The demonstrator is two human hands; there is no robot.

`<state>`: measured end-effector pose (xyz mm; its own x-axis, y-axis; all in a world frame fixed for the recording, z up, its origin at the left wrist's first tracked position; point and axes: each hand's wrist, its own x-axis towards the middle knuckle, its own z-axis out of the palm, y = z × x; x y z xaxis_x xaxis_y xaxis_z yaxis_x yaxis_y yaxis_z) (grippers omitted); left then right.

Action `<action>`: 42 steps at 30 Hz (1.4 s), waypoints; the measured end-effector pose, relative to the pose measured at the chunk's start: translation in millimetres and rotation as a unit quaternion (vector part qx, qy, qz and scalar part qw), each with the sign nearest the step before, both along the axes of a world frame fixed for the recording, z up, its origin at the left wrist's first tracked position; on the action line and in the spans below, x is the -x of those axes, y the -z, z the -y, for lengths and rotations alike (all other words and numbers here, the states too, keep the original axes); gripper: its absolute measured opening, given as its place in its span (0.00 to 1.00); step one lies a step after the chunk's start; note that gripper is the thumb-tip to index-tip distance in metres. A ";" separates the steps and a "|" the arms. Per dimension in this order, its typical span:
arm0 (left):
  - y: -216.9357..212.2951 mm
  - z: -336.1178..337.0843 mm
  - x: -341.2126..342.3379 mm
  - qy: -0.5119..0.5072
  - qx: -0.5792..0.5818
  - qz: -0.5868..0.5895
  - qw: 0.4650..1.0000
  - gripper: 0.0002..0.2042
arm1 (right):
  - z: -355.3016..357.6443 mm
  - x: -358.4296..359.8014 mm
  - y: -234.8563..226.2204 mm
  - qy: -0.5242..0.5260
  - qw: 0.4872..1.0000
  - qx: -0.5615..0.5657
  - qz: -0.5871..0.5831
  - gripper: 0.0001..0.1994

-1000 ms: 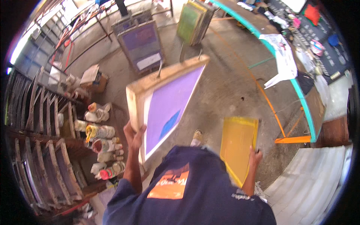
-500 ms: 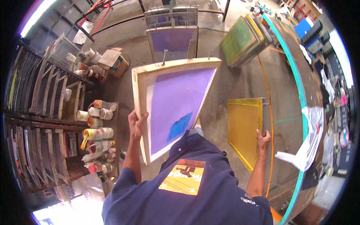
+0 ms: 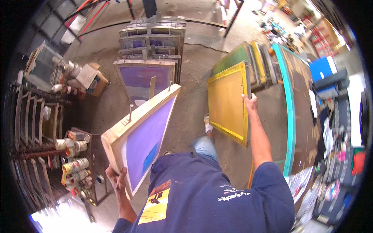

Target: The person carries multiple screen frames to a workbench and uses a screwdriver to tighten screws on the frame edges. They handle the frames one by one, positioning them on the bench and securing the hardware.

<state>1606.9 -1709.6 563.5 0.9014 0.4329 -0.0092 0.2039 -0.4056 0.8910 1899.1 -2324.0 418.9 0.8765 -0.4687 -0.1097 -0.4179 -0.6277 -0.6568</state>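
Purple screen (image 3: 145,141) on the left, yellow screen (image 3: 226,105) on the right: the step in hand looks like carrying both. The left hand (image 3: 117,180) has its fingers closed on the wooden frame's lower left edge, thumb on the near face, so most of that screen tilts up and rightward from the grip. Beyond it, a row of upright frames (image 3: 145,77) stands on the floor (image 3: 190,83). Farther right, the yellow screen extends leftward from the right hand (image 3: 250,101), whose fingers clasp its right edge. It overlaps a stack of frames (image 3: 230,58) in view; whether they touch, I cannot tell. A turquoise-edged bench (image 3: 286,101) stands rightmost. The next move seems to call for firm grips and nails (image 3: 130,113) kept clear of other mesh.
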 end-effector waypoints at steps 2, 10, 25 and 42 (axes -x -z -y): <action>17.4 29.7 -9.5 -0.077 -0.015 0.004 0.997 0.27 | 48.3 -73.7 50.5 -0.003 0.996 0.076 0.036 0.28; -56.2 162.8 -2.9 -0.337 -0.150 -0.024 0.929 0.29 | 116.0 -324.2 116.3 -0.069 0.994 0.069 -0.051 0.33; -215.5 240.5 -69.2 -0.419 -0.078 0.003 0.905 0.16 | 299.6 -505.9 247.5 -0.100 0.974 0.126 -0.158 0.44; -268.4 208.0 -25.7 -0.360 -0.167 0.060 0.916 0.16 | 29.7 -501.1 22.4 -0.330 0.885 -0.196 0.263 0.27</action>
<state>1632.6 -1917.6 831.8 0.3671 0.8762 0.3123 0.4349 -0.4585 0.7750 2400.2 -2353.7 396.5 0.9234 0.1481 0.3542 0.3833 -0.3023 -0.8727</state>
